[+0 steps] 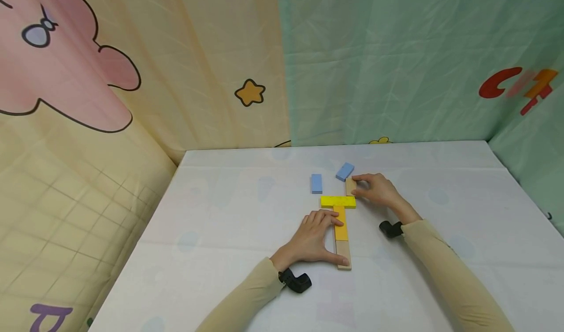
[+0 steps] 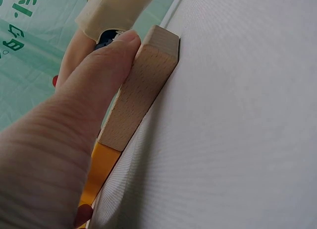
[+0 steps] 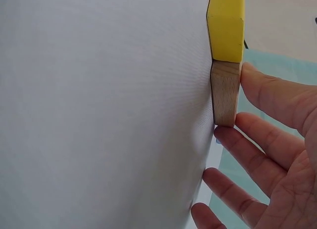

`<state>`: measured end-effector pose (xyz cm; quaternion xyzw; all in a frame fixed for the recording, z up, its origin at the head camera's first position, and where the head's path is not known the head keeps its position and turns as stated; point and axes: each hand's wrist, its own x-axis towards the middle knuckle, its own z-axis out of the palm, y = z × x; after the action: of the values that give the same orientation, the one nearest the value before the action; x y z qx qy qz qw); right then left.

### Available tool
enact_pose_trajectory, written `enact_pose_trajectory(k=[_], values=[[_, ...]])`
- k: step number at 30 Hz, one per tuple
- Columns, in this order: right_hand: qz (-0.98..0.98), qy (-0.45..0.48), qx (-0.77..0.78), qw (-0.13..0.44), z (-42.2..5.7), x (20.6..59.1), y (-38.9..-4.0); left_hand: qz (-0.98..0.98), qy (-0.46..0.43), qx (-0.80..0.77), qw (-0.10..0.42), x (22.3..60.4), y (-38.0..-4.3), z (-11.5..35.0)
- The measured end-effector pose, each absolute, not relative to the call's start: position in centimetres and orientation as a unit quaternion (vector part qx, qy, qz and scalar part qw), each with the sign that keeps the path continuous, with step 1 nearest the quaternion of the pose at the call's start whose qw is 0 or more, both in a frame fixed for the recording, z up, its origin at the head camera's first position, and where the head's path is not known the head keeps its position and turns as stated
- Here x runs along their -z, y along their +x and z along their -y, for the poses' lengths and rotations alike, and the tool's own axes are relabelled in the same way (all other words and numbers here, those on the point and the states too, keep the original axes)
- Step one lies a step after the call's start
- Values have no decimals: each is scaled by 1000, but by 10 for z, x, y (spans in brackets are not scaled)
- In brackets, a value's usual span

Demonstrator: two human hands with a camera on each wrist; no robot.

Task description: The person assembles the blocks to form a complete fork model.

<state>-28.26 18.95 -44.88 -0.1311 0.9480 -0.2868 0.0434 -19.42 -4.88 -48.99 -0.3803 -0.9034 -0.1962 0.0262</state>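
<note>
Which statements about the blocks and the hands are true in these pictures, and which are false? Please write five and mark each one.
1. The right hand touches the far wooden block. True.
2. The yellow block lies crosswise to the orange block. True.
3. The orange block stands on end. False: it lies flat on the table.
4. The left hand touches the near wooden block. True.
5. The left hand grips both blue blocks. False: they lie on the table, apart from that hand.

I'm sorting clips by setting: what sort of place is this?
Probably a curtained-off booth for recording tabletop work: cartoon-printed curtains hang behind and beside a white-covered table, and black wrist cameras are worn.
</note>
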Motion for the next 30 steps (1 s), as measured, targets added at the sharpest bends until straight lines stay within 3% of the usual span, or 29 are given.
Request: enact_pose_trajectory(k=[30], values=[[-940,-126,314,49,-191,447,-288,906,-376,193,24,490,-194,49]])
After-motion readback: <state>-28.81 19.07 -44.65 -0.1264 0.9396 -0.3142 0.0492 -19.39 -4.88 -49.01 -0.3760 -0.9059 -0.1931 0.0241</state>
